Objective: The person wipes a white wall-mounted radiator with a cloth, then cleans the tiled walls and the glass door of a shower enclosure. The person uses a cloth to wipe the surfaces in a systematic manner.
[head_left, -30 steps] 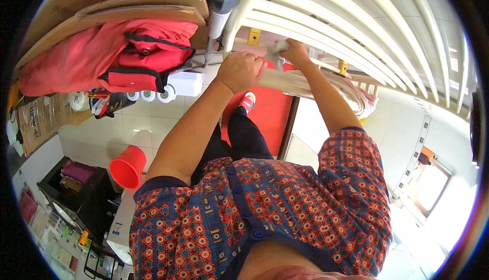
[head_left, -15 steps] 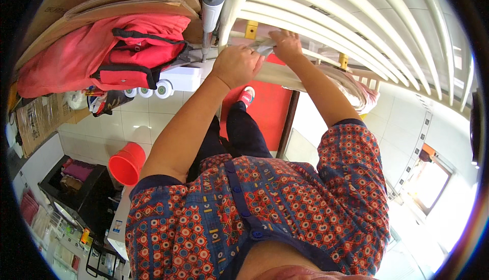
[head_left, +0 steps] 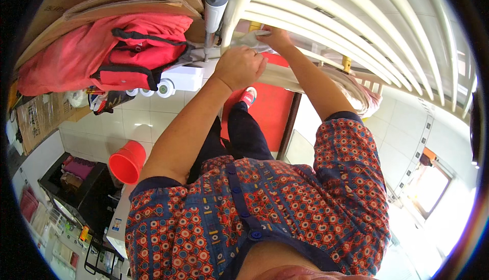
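A thin grey-white cloth (head_left: pixel 248 40) is bunched between my two hands, just below the lower bars of a cream-white slatted rack (head_left: pixel 310 22). My right hand (head_left: pixel 277 40) pinches its upper edge near a yellow bracket (head_left: pixel 254 25). Close to the rack's post, my left hand (head_left: pixel 239 68) is curled closed against the cloth's near side; its fingertips are partly hidden. Another length of pale, pinkish cloth (head_left: pixel 364 99) hangs at the rack's right part, beyond my right forearm.
Left of the rack stand a grey-topped pole (head_left: pixel 218 5), a red bag (head_left: pixel 137 45) and flattened cardboard (head_left: pixel 132 2). A red bucket (head_left: pixel 127 163) sits on the tiled floor near a black cabinet (head_left: pixel 84 183). A red mat (head_left: pixel 272 122) lies by my foot.
My right hand has shifted left and slightly up, bringing the cloth's edge toward the rack's post. The cloth looks more bunched. My left hand has barely moved.
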Motion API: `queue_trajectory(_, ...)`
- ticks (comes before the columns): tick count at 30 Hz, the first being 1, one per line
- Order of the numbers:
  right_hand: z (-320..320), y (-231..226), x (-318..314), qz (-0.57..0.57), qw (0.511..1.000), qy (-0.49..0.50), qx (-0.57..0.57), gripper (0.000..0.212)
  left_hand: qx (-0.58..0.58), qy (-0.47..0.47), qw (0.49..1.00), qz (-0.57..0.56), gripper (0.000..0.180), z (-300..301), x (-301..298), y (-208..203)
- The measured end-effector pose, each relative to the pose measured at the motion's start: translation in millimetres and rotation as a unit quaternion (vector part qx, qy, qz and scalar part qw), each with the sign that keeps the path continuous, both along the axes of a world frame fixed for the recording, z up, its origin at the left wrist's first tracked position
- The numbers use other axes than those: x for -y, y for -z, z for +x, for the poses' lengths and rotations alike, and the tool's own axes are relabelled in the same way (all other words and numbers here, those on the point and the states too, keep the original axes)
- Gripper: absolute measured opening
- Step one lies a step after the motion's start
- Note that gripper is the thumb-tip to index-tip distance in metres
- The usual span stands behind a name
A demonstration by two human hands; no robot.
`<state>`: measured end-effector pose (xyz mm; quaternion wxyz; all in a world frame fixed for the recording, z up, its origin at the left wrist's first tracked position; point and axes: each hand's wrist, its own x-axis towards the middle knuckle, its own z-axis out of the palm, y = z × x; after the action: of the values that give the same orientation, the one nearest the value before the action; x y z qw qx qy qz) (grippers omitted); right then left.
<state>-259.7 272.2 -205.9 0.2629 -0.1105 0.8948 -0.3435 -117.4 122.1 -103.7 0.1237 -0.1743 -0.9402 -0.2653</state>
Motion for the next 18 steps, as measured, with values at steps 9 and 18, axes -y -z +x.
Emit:
queue_trajectory(9,-0.5,15.3,30.9,0.098,0.992,0.039,-0.064,0.064,-0.003,-0.004,1.0,-0.011,0.025,0.5,1.4,4.4)
queue_trajectory(18,-13.9,39.6,-7.2,-0.041,0.999,-0.016,-0.018,0.057,-0.007,0.008,1.0,-0.004,0.026,-1.9,0.9,0.3)
